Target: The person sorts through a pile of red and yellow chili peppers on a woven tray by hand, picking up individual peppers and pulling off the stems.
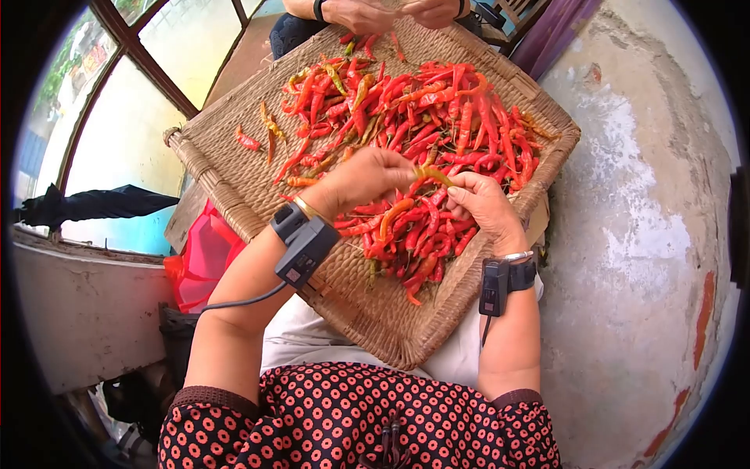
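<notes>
Between my two hands a curved yellow-green chili pepper (434, 174) is held above the heap. My left hand (373, 178) pinches its left end, with the fingers curled together. The other end sits between the thumb and fingers of my right hand (484, 205). Below and beyond both hands, a heap of red chili peppers (422, 105) lies on a woven tray (375, 313), with a few yellowish and green ones mixed in. The tray's near corner rests over my lap. My hands partly hide the middle of the heap.
Across the tray are another person's hands (391, 12), close together. A pink-red plastic bag (207, 258) sits left of the tray. A folded dark umbrella (101, 207) lies along the window at left. A worn plaster wall (633, 219) stands close on the right.
</notes>
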`<control>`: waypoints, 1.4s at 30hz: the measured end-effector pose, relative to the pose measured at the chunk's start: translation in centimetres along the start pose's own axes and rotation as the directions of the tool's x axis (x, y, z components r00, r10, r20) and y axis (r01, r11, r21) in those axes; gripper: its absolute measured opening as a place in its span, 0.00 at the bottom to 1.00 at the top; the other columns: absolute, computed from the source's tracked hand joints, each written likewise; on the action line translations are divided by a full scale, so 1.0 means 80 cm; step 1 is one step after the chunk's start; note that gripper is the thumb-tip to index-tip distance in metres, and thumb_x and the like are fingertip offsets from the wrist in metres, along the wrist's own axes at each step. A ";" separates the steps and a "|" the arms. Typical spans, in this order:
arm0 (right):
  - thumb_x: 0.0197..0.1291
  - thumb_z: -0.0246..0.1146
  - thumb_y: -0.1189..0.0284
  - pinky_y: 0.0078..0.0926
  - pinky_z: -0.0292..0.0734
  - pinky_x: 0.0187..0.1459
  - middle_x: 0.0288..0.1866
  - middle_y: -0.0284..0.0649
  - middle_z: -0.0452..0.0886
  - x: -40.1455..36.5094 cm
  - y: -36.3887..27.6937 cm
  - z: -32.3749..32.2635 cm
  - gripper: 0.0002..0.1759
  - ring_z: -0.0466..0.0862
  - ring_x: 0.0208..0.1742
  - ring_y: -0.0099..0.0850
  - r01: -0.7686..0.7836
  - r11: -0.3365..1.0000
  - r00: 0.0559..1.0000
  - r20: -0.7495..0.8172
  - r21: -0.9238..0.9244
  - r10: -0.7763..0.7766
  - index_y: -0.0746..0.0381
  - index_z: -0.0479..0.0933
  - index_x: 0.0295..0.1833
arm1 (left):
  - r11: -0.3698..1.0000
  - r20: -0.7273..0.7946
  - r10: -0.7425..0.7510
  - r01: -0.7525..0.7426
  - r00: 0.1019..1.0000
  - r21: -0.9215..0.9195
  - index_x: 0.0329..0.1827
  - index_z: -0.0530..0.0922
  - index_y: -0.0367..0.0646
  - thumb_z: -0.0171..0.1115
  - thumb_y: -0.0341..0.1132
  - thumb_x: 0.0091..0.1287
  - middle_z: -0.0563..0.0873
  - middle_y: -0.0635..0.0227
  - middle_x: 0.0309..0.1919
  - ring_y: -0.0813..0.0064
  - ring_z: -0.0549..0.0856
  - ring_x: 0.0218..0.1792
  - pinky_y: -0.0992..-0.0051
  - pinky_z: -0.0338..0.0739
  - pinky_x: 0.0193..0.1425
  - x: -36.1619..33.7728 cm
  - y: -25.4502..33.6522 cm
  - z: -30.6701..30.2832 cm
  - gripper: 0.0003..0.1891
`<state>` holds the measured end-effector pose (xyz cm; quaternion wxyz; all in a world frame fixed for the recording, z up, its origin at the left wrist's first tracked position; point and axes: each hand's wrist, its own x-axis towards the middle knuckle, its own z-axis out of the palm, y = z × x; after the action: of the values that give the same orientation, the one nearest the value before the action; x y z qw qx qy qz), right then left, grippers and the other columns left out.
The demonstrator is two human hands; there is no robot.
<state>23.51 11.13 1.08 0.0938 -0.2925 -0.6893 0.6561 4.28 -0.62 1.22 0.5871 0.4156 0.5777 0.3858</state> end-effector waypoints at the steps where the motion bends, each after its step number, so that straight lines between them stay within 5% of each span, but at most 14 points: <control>1: 0.57 0.57 0.73 0.14 0.70 0.27 0.25 0.31 0.76 0.002 0.002 0.000 0.07 0.73 0.23 0.17 -0.001 1.000 1.000 0.002 0.000 0.001 0.65 0.75 0.39 | 0.985 -0.137 0.075 -0.094 0.988 -0.142 0.42 0.76 0.40 0.56 0.36 0.64 0.80 0.75 0.26 0.89 0.75 0.23 0.88 0.69 0.25 -0.001 0.002 -0.007 0.10; 3: 0.57 0.57 0.73 0.14 0.70 0.26 0.25 0.30 0.75 0.006 0.009 -0.002 0.07 0.73 0.23 0.17 -0.058 0.997 0.986 -0.159 -0.041 0.051 0.65 0.75 0.38 | 0.829 -0.372 0.216 -0.370 0.903 -0.418 0.40 0.75 0.40 0.54 0.39 0.64 0.78 0.74 0.24 0.86 0.76 0.22 0.85 0.72 0.27 0.002 0.004 -0.024 0.11; 4: 0.57 0.57 0.73 0.14 0.70 0.26 0.25 0.30 0.75 0.007 0.012 -0.003 0.07 0.73 0.23 0.17 -0.060 0.997 0.986 -0.159 -0.041 0.052 0.65 0.75 0.38 | 0.697 -0.495 0.080 -0.404 0.865 -0.593 0.43 0.73 0.39 0.54 0.41 0.64 0.78 0.73 0.23 0.85 0.77 0.24 0.83 0.74 0.29 0.004 0.011 -0.026 0.14; 7: 0.57 0.58 0.72 0.15 0.71 0.26 0.25 0.30 0.75 0.009 0.016 -0.005 0.08 0.73 0.24 0.17 -0.071 0.993 0.983 -0.175 -0.089 0.055 0.66 0.75 0.39 | 0.956 -0.562 0.173 -0.274 0.809 -0.100 0.39 0.76 0.36 0.55 0.41 0.63 0.80 0.70 0.25 0.81 0.79 0.27 0.78 0.75 0.31 0.005 -0.015 -0.028 0.15; 10: 0.56 0.59 0.72 0.16 0.72 0.28 0.26 0.31 0.76 0.008 0.012 -0.001 0.09 0.74 0.25 0.18 -0.080 0.984 0.990 -0.126 -0.158 0.061 0.66 0.75 0.40 | 0.926 -0.356 0.266 -0.135 0.896 0.351 0.32 0.79 0.35 0.58 0.42 0.59 0.83 0.64 0.26 0.72 0.82 0.28 0.70 0.76 0.33 0.000 -0.034 -0.015 0.15; 12: 0.56 0.59 0.71 0.16 0.72 0.28 0.26 0.32 0.76 0.005 0.007 0.002 0.10 0.75 0.25 0.18 -0.089 0.979 0.995 -0.059 -0.181 0.079 0.67 0.76 0.40 | 0.599 -0.152 0.201 0.002 0.968 0.801 0.30 0.80 0.38 0.61 0.44 0.54 0.82 0.57 0.25 0.63 0.82 0.29 0.67 0.76 0.34 -0.003 -0.034 0.007 0.15; 15: 0.56 0.59 0.71 0.17 0.72 0.28 0.26 0.32 0.76 0.010 0.021 -0.001 0.10 0.75 0.25 0.18 -0.064 0.978 0.997 -0.047 -0.200 0.055 0.67 0.76 0.39 | 0.412 -0.147 0.117 0.087 0.982 0.907 0.28 0.80 0.40 0.62 0.46 0.51 0.81 0.55 0.26 0.57 0.81 0.31 0.64 0.75 0.36 -0.002 -0.038 0.026 0.16; 19: 0.55 0.60 0.71 0.17 0.72 0.29 0.26 0.32 0.76 0.010 0.021 -0.002 0.11 0.75 0.26 0.18 -0.069 0.975 0.997 -0.050 -0.213 0.059 0.67 0.76 0.40 | 0.386 -0.074 0.194 -0.007 0.978 0.923 0.27 0.80 0.40 0.62 0.45 0.51 0.81 0.56 0.23 0.57 0.81 0.29 0.63 0.75 0.35 0.005 -0.049 0.021 0.15; 22: 0.54 0.60 0.71 0.17 0.72 0.31 0.28 0.32 0.76 0.007 0.016 0.003 0.13 0.74 0.28 0.19 -0.051 0.975 0.998 0.035 -0.217 0.060 0.67 0.75 0.43 | 0.580 -0.070 0.263 -0.100 0.962 0.808 0.26 0.78 0.39 0.62 0.42 0.52 0.81 0.57 0.23 0.62 0.82 0.28 0.67 0.75 0.33 0.003 -0.044 0.018 0.13; 24: 0.53 0.62 0.71 0.17 0.71 0.33 0.29 0.32 0.76 0.002 0.005 0.009 0.17 0.74 0.29 0.18 -0.060 0.995 0.990 0.122 -0.079 0.069 0.66 0.74 0.48 | 0.876 -0.169 0.099 -0.005 0.981 0.483 0.28 0.78 0.38 0.62 0.37 0.53 0.82 0.60 0.23 0.68 0.82 0.27 0.71 0.75 0.32 0.004 -0.035 0.018 0.10; 32: 0.55 0.60 0.73 0.14 0.71 0.28 0.27 0.32 0.77 0.007 0.008 0.002 0.12 0.74 0.24 0.17 -0.059 0.998 0.973 0.221 -0.038 0.066 0.65 0.75 0.44 | 0.938 0.007 0.181 -0.175 0.983 0.298 0.39 0.79 0.41 0.62 0.39 0.56 0.81 0.63 0.24 0.77 0.80 0.27 0.75 0.73 0.34 0.013 -0.044 0.029 0.12; 38: 0.58 0.57 0.73 0.11 0.70 0.25 0.25 0.32 0.77 0.008 0.008 0.002 0.08 0.75 0.22 0.16 0.045 0.990 0.999 -0.016 0.132 -0.043 0.65 0.75 0.41 | 0.668 -0.014 0.586 -0.474 0.810 0.574 0.39 0.80 0.42 0.60 0.42 0.60 0.81 0.69 0.22 0.80 0.77 0.22 0.78 0.72 0.30 0.010 -0.048 0.021 0.13; 40: 0.59 0.55 0.73 0.11 0.70 0.25 0.25 0.32 0.78 0.007 0.006 0.002 0.08 0.74 0.21 0.16 0.065 0.973 0.991 -0.126 0.221 -0.038 0.64 0.76 0.41 | 0.976 -0.053 -0.020 0.031 0.998 0.216 0.36 0.80 0.42 0.59 0.44 0.61 0.81 0.72 0.22 0.84 0.75 0.19 0.81 0.70 0.25 0.002 -0.021 0.015 0.14; 42: 0.60 0.55 0.72 0.10 0.69 0.23 0.24 0.31 0.77 0.009 0.011 -0.005 0.08 0.74 0.21 0.15 0.144 0.961 0.974 -0.206 0.236 -0.095 0.63 0.76 0.41 | 0.992 -0.102 0.006 0.007 0.995 0.128 0.33 0.79 0.41 0.57 0.45 0.62 0.81 0.73 0.23 0.87 0.73 0.17 0.83 0.68 0.21 0.002 -0.021 0.001 0.15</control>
<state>23.37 11.79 0.12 0.2359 -0.2982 -0.6054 0.6992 4.35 -1.05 -0.43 0.5290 0.4320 0.6306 0.3686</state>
